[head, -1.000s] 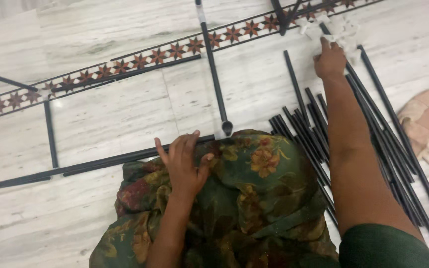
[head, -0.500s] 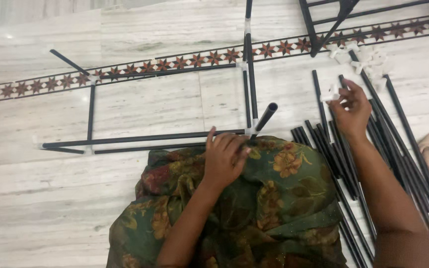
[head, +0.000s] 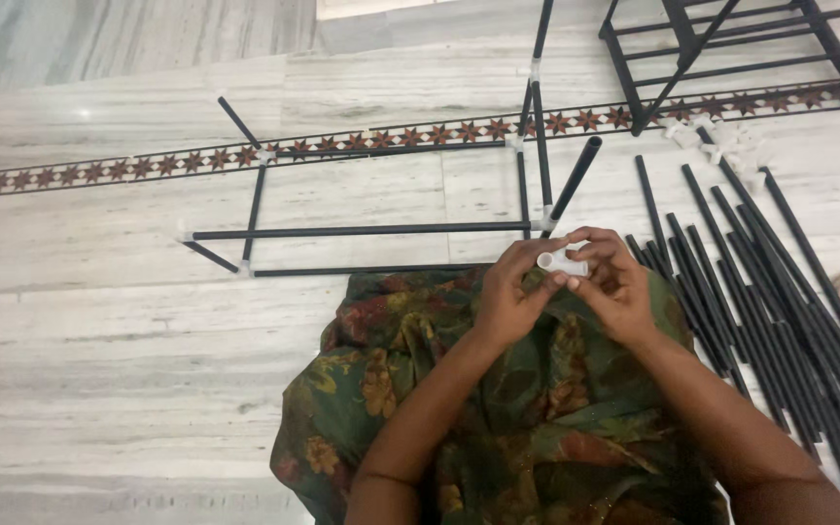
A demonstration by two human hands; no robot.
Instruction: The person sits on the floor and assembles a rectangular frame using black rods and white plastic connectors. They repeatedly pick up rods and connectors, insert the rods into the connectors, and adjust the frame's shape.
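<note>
I see both hands meeting over my lap, above a dark green cloth (head: pixel 498 428) printed with rust-coloured flowers. My left hand (head: pixel 510 297) and right hand (head: pixel 617 287) each curl their fingers closed around a small white plastic connector (head: pixel 561 262), a stubby tube piece with a round open end facing left. Just beyond it a matte black rod (head: pixel 576 178) slants up off the floor. A partly built frame of thin black tubes (head: pixel 362 231) with white joints lies on the pale, streaked marble floor (head: pixel 99 321). At my right lies a bundle of loose black rods (head: pixel 770 292).
</note>
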